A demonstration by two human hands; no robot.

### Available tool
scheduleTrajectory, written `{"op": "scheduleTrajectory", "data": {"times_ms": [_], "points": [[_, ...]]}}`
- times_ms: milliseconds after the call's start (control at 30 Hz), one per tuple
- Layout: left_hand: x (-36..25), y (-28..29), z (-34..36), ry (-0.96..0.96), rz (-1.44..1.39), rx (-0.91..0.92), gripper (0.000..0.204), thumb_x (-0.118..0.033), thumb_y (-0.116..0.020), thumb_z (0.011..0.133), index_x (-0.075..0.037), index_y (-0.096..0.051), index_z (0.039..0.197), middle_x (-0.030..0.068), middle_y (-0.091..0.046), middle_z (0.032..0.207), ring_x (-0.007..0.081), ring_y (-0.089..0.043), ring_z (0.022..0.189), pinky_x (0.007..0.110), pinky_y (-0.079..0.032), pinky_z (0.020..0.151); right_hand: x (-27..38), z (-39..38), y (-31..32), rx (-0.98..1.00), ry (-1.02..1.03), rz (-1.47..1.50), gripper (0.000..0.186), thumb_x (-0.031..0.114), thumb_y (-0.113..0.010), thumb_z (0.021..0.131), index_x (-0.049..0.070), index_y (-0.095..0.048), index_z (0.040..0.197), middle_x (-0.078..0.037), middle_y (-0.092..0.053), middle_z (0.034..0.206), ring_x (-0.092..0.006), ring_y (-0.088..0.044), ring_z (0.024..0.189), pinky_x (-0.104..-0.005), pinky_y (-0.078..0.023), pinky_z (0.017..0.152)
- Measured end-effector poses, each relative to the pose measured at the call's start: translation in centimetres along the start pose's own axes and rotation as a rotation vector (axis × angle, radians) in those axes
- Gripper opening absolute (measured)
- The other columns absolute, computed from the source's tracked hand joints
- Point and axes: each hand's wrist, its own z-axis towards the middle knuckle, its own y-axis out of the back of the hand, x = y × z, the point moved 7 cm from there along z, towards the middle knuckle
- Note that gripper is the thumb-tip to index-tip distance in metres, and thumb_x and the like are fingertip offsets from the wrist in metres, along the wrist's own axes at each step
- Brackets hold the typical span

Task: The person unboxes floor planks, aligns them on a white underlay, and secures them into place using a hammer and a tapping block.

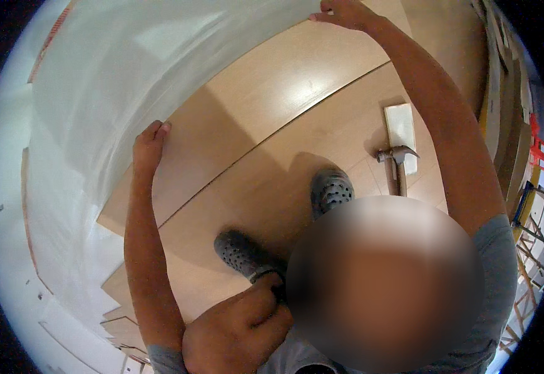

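A long light-wood laminate plank lies at an angle on the floor, beside a row of laid planks. My left hand grips the plank's outer long edge near its close end, fingers curled over the rim. Far up the same edge, my right hand holds it with the arm stretched out. I squat on the laid planks in grey perforated clogs, one knee low in view.
White underlay sheet covers the floor left of the plank. A claw hammer and a white block lie on the laid planks at right. Stacked boards line the right side. Plank offcuts sit bottom left.
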Motion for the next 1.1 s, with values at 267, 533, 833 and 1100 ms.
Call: {"op": "scheduleTrajectory", "data": {"times_ms": [267,533,833,1100], "points": [[2.0,-1.4,2.0,0.021,0.007,0.069,0.046,-0.051,-0.054,0.097,-0.006,-0.066,0.101,0.0194,-0.066,0.085,0.0351,-0.063,0.081,0.043,-0.047,0.076,-1.2,1.8,-2.9,0.042,0.037,0.06,0.067,0.067,-0.048,0.094,0.003,-0.07,0.1,-0.021,-0.07,0.105,-0.0395,-0.064,0.104,-0.0517,-0.046,0.094],[7.3,0.0,0.8,0.002,0.087,-0.098,0.043,-0.049,-0.054,0.097,-0.011,-0.07,0.11,0.0184,-0.067,0.087,0.0353,-0.064,0.082,0.043,-0.048,0.076,3.8,2.5,-3.0,0.074,0.003,-0.002,0.063,0.06,-0.047,0.098,0.002,-0.068,0.104,-0.024,-0.068,0.104,-0.0412,-0.064,0.102,-0.052,-0.047,0.092],[30.6,4.6,-5.1,0.277,-0.127,0.124,0.054,-0.035,-0.05,0.102,0.007,-0.055,0.135,0.0252,-0.059,0.135,0.0362,-0.055,0.128,0.04,-0.039,0.11,22.9,5.7,-8.4,-0.083,0.079,0.056,0.057,0.061,-0.056,0.091,0.007,-0.073,0.096,-0.018,-0.07,0.091,-0.0379,-0.065,0.096,-0.0556,-0.044,0.09],[32.5,4.2,-5.1,0.251,0.139,0.172,0.055,-0.037,-0.049,0.104,0.008,-0.055,0.134,0.0272,-0.059,0.132,0.0382,-0.055,0.124,0.042,-0.044,0.104,25.8,3.1,-8.2,-0.169,0.005,0.169,0.054,0.06,-0.054,0.091,0.009,-0.074,0.09,-0.013,-0.069,0.092,-0.0327,-0.063,0.1,-0.0496,-0.041,0.095]]}}
